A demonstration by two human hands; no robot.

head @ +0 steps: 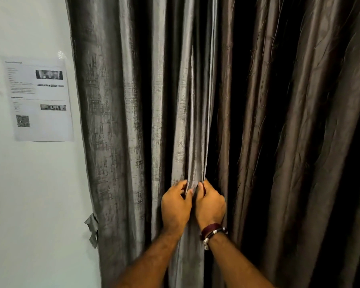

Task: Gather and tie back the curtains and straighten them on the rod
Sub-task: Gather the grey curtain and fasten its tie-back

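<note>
Two bare forearms reach up from the bottom edge, side by side. The right wrist wears a dark red bracelet (213,230) with small metal beads hanging from it. The left hand (176,206) and the right hand (210,205) sit almost touching, backs toward the camera, fingers curled. Each pinches a fold of the grey curtain (116,121) near its inner edge, the left hand's fingers tucked into a pleat and the right hand's thumb and fingers closed on the very edge of the cloth. That grey curtain hangs in deep vertical pleats over the middle of the view. A matching grey tie-back strip (92,229) dangles loose at its outer left edge, against the wall. Just right of the hands, past a dark gap, a brown curtain (299,132) hangs in creased folds that slant toward the upper right. Farther left is the white wall (29,194), with a printed paper sheet (42,100) taped to it; its text is too blurred to read
</note>
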